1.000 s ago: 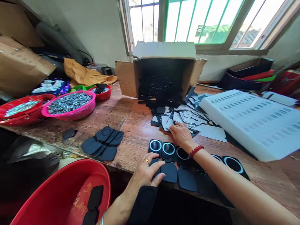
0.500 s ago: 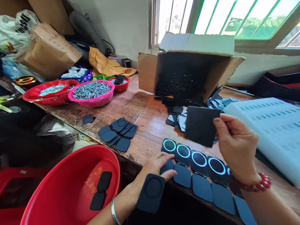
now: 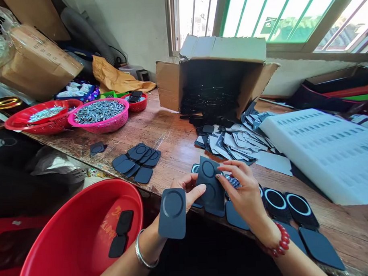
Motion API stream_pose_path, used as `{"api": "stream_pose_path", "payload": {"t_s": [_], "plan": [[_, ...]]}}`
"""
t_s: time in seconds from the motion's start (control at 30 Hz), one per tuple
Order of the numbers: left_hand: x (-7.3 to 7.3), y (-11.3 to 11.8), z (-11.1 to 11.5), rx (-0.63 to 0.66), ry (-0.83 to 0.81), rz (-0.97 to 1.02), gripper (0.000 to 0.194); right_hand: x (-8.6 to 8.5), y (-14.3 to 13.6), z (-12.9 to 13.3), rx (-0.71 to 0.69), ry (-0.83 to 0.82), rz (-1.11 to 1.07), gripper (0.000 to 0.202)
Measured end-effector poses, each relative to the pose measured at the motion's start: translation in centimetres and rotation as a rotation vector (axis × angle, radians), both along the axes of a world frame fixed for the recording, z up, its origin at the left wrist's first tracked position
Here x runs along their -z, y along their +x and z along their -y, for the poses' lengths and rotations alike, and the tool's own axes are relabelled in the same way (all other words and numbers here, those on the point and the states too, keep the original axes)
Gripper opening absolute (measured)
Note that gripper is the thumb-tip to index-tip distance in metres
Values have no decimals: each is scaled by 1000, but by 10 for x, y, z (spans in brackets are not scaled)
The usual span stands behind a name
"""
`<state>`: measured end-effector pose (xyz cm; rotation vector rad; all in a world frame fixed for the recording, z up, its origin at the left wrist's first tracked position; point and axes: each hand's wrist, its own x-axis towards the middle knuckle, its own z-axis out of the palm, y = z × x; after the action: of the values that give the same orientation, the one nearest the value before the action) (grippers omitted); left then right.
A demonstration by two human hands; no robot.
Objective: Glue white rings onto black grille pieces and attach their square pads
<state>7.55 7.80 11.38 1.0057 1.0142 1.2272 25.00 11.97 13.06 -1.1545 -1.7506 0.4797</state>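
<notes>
Through the head camera I see the left hand gripping a black two-ring sheet, the right hand fingering its edge, whether pinching I cannot tell.

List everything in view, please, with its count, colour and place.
Table: one, brown, centre
Two-ring sheet: one, dark grey, front centre
Single-ring card: one, dark grey, left of sheet
Hinged ring pads: several, black, white rings, front
Loose pads: several, black, left of centre
Cardboard box: one, brown, back
Flat pieces: many, white and black, before box
Foam tray: one, white, right
Perforated basket: one, pink, left
Red baskets: about three, red, left
Tub: one, red, lower left
Tub pad: one, black, inside tub
Carton: one, brown, upper left
Containers: several, black and red, far right
Window: one, partly green, behind box
Left hand: one, silver bracelet, holding sheet
Right hand: one, red bracelet, at sheet's edge
</notes>
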Motion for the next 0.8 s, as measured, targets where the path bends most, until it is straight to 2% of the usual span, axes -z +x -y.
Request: {"api": "stream_pose_path", "payload": {"t_s": [0.1,0.23,0.37,0.47,0.53,0.7,0.8], "plan": [[1,2,1,-46,7,-94,27,-8,-3,8,-128,175,136,10],[-5,9,0,-7,100,-167,19,-15,-6,15,-253,170,211,9],[-11,13,1,-20,120,-239,14,-12,2,7,-206,48,182,16],[-10,14,3,54,47,-211,17,-10,15,-2,-108,-98,91,20],[-9,15,3,95,28,-184,18,-11,20,-2,-118,-139,65,20],[-17,22,-2,70,146,-241,13,-16,12,16,-231,23,115,13],[-22,25,-3,72,188,-272,12,-15,5,17,-213,8,90,19]]}}
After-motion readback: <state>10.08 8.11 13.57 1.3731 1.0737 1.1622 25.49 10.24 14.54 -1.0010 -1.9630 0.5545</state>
